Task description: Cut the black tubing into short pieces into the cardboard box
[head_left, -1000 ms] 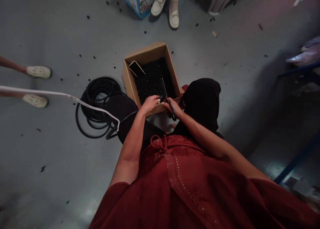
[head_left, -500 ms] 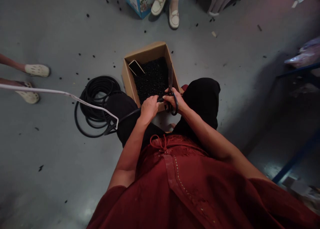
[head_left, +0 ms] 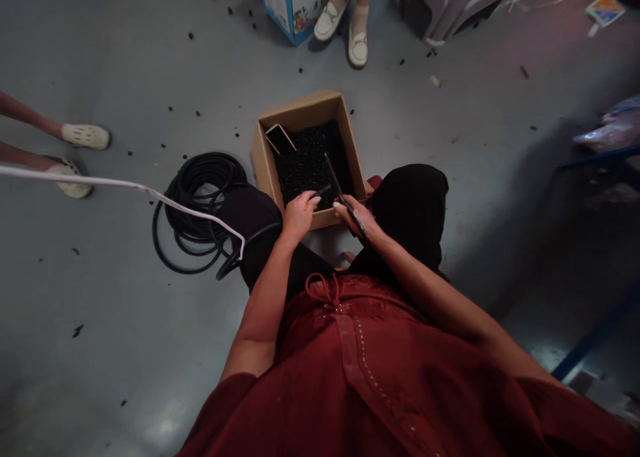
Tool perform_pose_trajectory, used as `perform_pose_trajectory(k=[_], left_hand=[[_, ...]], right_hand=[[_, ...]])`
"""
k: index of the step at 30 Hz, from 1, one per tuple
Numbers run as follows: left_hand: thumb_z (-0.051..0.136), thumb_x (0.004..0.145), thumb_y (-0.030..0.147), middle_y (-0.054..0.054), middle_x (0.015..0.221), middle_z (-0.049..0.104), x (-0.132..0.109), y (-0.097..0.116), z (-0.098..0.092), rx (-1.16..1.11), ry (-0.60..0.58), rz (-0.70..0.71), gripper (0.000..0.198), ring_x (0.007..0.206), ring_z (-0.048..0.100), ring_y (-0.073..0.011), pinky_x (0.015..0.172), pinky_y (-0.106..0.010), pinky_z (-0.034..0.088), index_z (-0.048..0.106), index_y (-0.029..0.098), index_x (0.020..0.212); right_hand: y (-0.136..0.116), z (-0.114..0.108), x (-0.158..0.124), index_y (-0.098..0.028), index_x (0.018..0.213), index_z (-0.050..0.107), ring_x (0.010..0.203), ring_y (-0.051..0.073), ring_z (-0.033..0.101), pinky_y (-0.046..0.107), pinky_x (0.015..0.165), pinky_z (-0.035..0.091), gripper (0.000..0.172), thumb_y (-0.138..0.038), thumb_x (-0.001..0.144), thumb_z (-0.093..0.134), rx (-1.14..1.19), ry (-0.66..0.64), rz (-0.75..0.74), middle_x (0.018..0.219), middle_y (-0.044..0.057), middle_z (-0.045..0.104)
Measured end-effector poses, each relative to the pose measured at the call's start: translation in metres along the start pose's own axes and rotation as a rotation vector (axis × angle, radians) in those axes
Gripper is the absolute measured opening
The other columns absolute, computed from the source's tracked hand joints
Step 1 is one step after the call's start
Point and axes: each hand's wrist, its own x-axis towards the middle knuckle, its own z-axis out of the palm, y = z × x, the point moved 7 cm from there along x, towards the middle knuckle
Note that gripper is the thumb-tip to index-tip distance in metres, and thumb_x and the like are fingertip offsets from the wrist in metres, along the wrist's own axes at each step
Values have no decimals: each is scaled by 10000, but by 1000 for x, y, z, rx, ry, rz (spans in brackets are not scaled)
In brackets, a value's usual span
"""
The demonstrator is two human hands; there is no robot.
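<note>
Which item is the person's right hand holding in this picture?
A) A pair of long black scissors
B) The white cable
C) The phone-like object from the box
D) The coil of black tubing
A: the right hand grips the long black scissors above the cardboard box, while the left hand holds the black tubing.
</note>
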Motion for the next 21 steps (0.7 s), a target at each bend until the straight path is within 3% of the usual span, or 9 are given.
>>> perform_pose_trajectory(k=[3, 6, 12, 21], left_hand=[[489, 958, 260, -66, 891, 736, 3, -7, 0, -83, 5, -42, 321, 814, 656, -167, 748, -252, 466, 696, 129, 1165], [500, 948, 275, -49, 854, 730, 5, -12, 2, -118, -4, -72, 322, 781, 645, -156, 713, -239, 454, 705, 143, 1158], [506, 936, 283, -57, 863, 734, 6, -13, 4, -109, -22, -86, 339, 798, 647, -162, 721, -244, 441, 718, 131, 1153], [490, 940, 298, -56, 914, 751, 5, -11, 7, -40, -68, -57, 336, 841, 655, -180, 751, -261, 456, 734, 160, 1125]], right_hand=[[24, 4, -15, -210, 1222, 564, 727, 177, 634, 316, 680, 529, 514, -577, 863, 568, -50, -22, 29, 843, 27, 659], [36, 9, -26, -181, 1276, 530, 806, 199, 634, 354, 749, 528, 580, -594, 869, 534, -61, -39, -1, 978, 79, 666], [34, 19, -30, -144, 1258, 510, 879, 235, 619, 386, 798, 511, 653, -628, 823, 561, -121, -109, -6, 993, 100, 640], [32, 22, -28, -170, 1258, 516, 914, 245, 618, 409, 856, 495, 613, -615, 836, 555, -127, -122, -8, 995, 91, 659]])
